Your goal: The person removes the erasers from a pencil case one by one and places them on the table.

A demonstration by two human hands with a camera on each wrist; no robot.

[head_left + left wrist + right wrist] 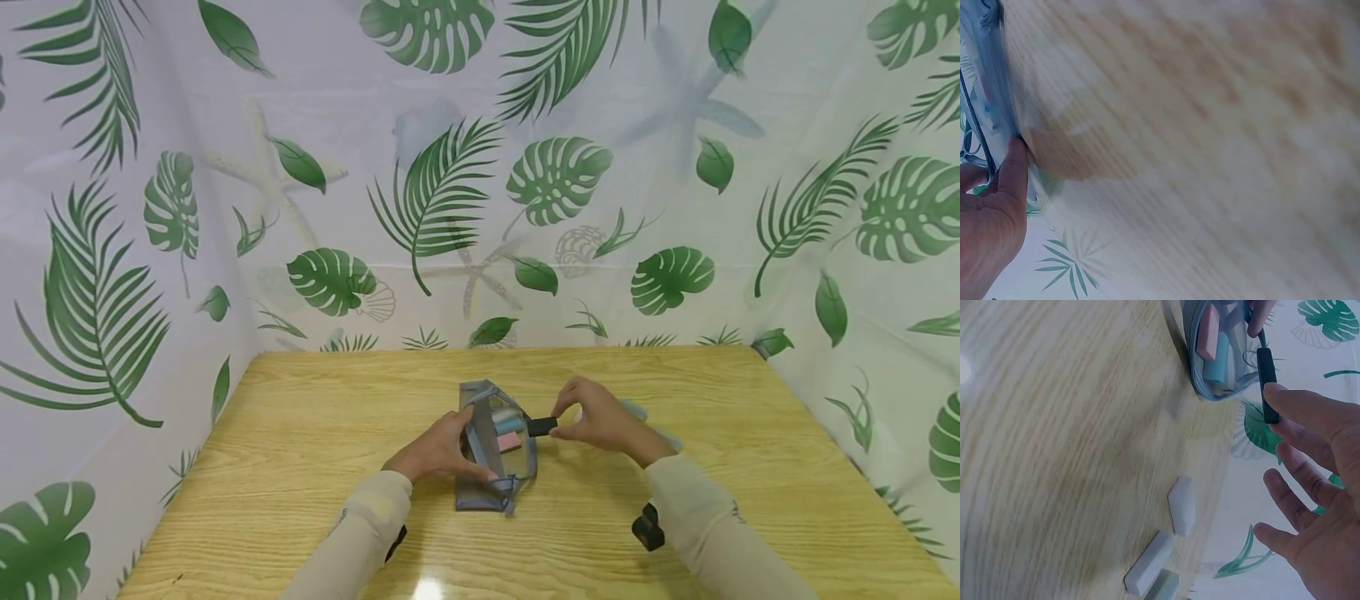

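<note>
A grey-blue zippered mesh pouch (487, 437) lies on the table with its mouth gaping to the right. My left hand (441, 450) holds it by the left side, thumb and fingers spread along the opening. Inside are a pink eraser-like block (1208, 332) and a blue one (1217, 359), with a pale piece behind. Between thumb and fingertips, my right hand (597, 417) pinches a small black block (1267, 384) at the pouch's mouth. The remaining fingers of that hand are spread. In the left wrist view only the pouch's edge shows.
Two white blocks (1182, 506) and a pale blue-green block (1163, 585) lie on the wooden table (337, 400), partly hidden behind the right hand in the head view. Leaf-printed cloth (465, 208) hangs behind and at both sides.
</note>
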